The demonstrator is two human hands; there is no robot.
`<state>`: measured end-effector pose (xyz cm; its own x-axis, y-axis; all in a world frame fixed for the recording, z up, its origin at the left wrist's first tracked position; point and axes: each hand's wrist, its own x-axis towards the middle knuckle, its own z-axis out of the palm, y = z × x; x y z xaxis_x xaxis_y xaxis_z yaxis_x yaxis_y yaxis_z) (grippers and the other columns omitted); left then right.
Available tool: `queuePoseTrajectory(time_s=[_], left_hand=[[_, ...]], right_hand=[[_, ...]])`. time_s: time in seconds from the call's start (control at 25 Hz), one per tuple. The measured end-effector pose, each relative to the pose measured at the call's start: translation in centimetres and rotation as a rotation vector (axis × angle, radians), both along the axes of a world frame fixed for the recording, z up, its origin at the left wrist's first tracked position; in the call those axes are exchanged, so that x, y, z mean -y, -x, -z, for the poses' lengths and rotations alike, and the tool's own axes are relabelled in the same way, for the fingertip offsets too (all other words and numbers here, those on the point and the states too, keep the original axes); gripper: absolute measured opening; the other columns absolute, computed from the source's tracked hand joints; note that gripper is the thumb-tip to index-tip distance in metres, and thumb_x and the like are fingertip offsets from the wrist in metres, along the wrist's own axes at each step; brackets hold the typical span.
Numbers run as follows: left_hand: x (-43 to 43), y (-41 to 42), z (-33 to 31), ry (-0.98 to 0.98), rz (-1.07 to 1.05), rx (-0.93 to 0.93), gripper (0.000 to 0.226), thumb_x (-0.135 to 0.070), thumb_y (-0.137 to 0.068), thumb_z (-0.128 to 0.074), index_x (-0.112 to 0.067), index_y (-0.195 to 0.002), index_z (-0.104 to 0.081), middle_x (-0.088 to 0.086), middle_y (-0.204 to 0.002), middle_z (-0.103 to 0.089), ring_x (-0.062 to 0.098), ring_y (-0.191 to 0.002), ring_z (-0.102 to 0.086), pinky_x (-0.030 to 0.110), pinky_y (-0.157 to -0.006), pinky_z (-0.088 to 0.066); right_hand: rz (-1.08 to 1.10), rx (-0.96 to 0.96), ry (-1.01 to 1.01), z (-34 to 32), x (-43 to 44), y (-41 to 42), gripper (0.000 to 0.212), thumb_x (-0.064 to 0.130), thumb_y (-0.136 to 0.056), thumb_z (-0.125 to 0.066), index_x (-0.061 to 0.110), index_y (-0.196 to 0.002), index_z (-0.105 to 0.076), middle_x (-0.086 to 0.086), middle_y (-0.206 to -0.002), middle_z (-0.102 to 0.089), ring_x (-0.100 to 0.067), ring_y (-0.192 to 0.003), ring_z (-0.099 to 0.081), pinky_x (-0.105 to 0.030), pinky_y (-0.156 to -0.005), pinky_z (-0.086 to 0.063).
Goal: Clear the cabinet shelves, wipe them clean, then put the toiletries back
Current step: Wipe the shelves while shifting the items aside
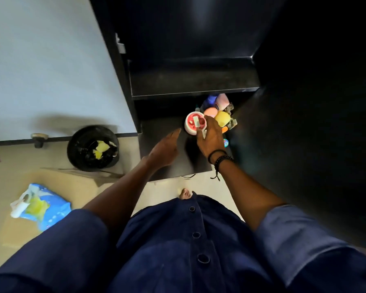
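On the floor at the near left lies a blue wipes pack (44, 206) on cardboard, and beyond it stands a black bin (92, 148) with crumpled scraps inside. The left hand (164, 150) hovers flat over the lower shelf (161, 127), fingers straight, holding nothing. Just right of it, the right hand (210, 138) curls round the side of a white jar (192, 123) with a red top, standing on that shelf. The other toiletries (222, 119) crowd the shelf's far right corner, touching the jar.
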<state>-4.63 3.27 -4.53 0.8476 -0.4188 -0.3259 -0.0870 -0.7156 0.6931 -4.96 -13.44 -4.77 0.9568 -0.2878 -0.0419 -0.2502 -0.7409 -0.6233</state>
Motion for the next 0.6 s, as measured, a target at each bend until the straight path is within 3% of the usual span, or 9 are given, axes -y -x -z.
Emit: queuePoseTrajectory(time_s=[0.16, 0.24, 0.36, 0.52, 0.6], left_hand=[[4.8, -2.6, 0.4, 0.088, 0.021, 0.168, 0.049, -0.001, -0.088, -0.051, 0.014, -0.133, -0.040, 0.032, -0.137, -0.044, 0.042, -0.130, -0.043, 0.033, -0.112, -0.023], [6.9, -3.9, 0.3, 0.069, 0.048, 0.245, 0.056, -0.004, -0.087, -0.057, 0.010, -0.137, -0.037, 0.030, -0.141, -0.040, 0.041, -0.133, -0.039, 0.034, -0.113, -0.023], [9.7, -6.0, 0.0, -0.047, 0.050, 0.261, 0.069, -0.004, -0.082, -0.065, -0.003, -0.143, -0.034, 0.025, -0.143, -0.038, 0.037, -0.132, -0.038, 0.035, -0.111, -0.030], [12.1, -8.3, -0.8, -0.102, 0.111, 0.326, 0.048, -0.012, -0.079, -0.055, 0.003, -0.125, -0.054, 0.027, -0.115, -0.060, 0.043, -0.103, -0.058, 0.044, -0.091, -0.045], [12.9, -9.0, -2.0, -0.091, 0.118, 0.315, 0.045, -0.022, -0.079, -0.044, 0.003, -0.113, -0.061, 0.026, -0.111, -0.063, 0.041, -0.102, -0.060, 0.042, -0.087, -0.045]], right_hand=[[-0.002, 0.088, 0.015, -0.8, 4.0, -2.4, 0.043, 0.016, -0.088, -0.057, 0.004, -0.129, -0.051, -0.016, -0.132, -0.054, -0.032, -0.123, -0.050, -0.033, -0.107, -0.036], [-0.025, 0.081, 0.033, -0.9, 5.8, -3.1, 0.052, 0.019, -0.089, -0.056, 0.011, -0.139, -0.042, -0.011, -0.142, -0.046, -0.026, -0.130, -0.044, -0.030, -0.109, -0.035], [-0.057, -0.050, 0.102, -0.8, 8.0, -4.9, 0.057, 0.013, -0.087, -0.055, 0.016, -0.141, -0.039, -0.013, -0.142, -0.038, -0.030, -0.127, -0.041, -0.039, -0.106, -0.040], [-0.079, -0.167, 0.139, -1.9, 9.1, -7.1, 0.041, 0.017, -0.090, -0.053, 0.010, -0.130, -0.051, -0.019, -0.128, -0.044, -0.034, -0.116, -0.049, -0.037, -0.096, -0.044], [-0.069, -0.226, 0.168, -2.2, 9.2, -7.9, 0.034, 0.021, -0.093, -0.050, 0.005, -0.123, -0.054, -0.021, -0.124, -0.049, -0.035, -0.115, -0.050, -0.035, -0.095, -0.042]])
